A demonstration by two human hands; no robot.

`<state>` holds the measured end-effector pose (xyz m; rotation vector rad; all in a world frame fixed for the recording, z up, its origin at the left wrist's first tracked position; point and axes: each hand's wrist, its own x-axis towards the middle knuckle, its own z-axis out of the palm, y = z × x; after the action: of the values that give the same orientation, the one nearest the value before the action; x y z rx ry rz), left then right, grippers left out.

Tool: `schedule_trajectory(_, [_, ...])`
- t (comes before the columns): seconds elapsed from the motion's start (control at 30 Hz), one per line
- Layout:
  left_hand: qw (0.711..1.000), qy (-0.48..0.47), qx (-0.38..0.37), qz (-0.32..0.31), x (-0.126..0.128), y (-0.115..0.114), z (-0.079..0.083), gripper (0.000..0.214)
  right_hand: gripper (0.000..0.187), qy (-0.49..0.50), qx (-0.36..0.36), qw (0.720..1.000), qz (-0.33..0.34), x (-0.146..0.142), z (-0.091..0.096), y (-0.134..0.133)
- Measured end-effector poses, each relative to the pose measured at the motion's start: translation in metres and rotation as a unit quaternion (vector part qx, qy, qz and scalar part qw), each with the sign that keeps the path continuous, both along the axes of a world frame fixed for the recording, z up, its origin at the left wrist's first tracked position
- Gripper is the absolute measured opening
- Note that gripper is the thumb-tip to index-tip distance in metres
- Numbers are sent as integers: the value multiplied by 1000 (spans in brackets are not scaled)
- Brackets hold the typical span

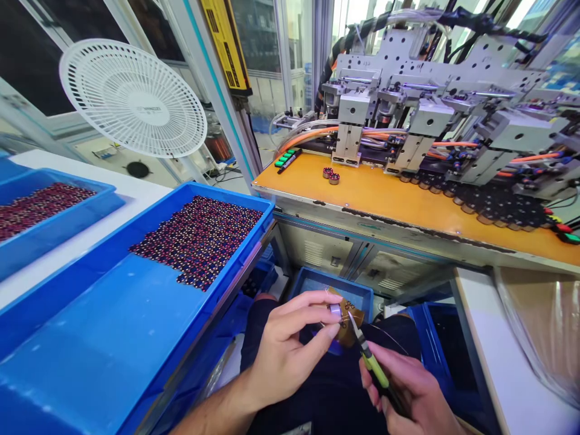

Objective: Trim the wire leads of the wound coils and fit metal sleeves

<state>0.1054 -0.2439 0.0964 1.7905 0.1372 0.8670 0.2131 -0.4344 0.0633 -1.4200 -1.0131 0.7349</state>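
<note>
Between thumb and fingers, my left hand (296, 338) pinches a small shiny round coil part (335, 310) with thin wires sticking out of it. My right hand (408, 383) is wrapped round pliers (375, 367) with green and black handles. Their pointed tips are close to the wires, just right of the coil part; whether they touch cannot be made out. Behind the hands, over my lap, lies a brown piece (347, 332) with a few tiny parts on it. A fine wire trails right, above my right hand.
On the left a blue tray (104, 314) holds many dark-red round parts (203, 241); another blue tray (58, 211) stands beyond. A white fan (136, 99) is behind. The machine (435, 115) stands over an orange bench top (308, 175) with two coil parts (331, 175) and dark cylinders (493, 202).
</note>
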Motion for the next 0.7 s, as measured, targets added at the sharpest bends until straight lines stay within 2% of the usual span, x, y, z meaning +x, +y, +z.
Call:
schedule_trajectory(0.17, [1000,-4,8,-8,1,2,-3,23,58,40,-33,999,-8,2,2,-4])
schedule_trajectory(0.3, [998,-30,44,-23,-1,6,-7,18,51,81,-56,995,-1,9,3,-12])
schedule_trajectory(0.4, [995,-74,54,-31,-2,8,-9,27,50,93,-60,994,12,13,4,-17])
schedule_trajectory(0.53, [994,-101,17,-38,-1,6,-13,43,51,100,-74,992,14,15,6,-20])
schedule_trajectory(0.7, [993,-112,10,-32,0,1,-14,49,51,134,-91,986,32,12,17,-22])
